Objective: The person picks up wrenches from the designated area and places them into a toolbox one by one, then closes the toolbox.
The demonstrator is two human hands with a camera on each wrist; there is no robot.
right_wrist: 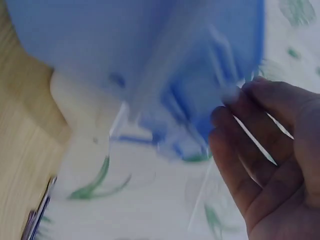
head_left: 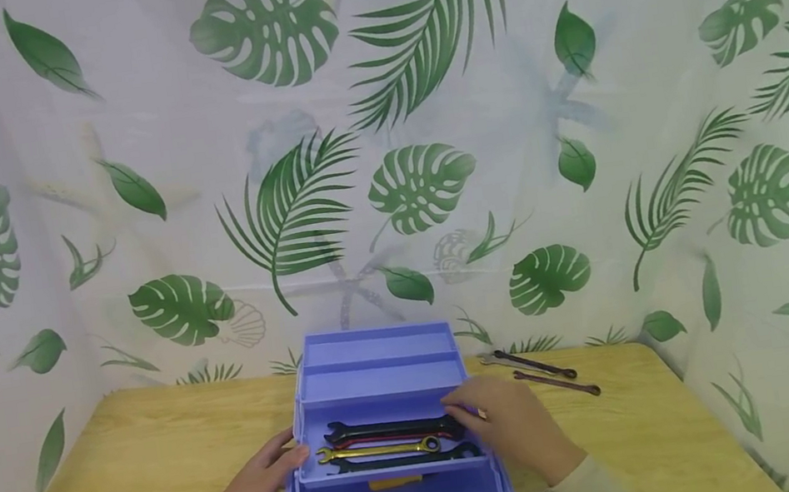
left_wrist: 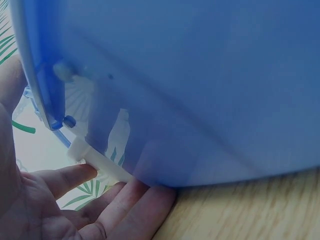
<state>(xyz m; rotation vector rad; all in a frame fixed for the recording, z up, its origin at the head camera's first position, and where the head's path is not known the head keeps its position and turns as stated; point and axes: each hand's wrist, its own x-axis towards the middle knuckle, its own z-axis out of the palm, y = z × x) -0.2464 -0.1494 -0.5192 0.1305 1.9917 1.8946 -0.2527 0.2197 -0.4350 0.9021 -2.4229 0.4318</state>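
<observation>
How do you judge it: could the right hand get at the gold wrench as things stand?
Probably yes. The right hand is at the right side of the tray, and the gold wrench lies uncovered, ring end toward that hand. Neighbouring wrenches might crowd the fingers slightly.

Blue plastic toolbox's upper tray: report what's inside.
Inside lie a gold metal wrench, at least two black metal wrenches and a partly covered red metal wrench. Whatever lies beneath them, or behind the right grip, can't be seen.

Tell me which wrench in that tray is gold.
It's the gold wrench lying just behind the front black wrench in the tray; the others there are black or red.
</observation>
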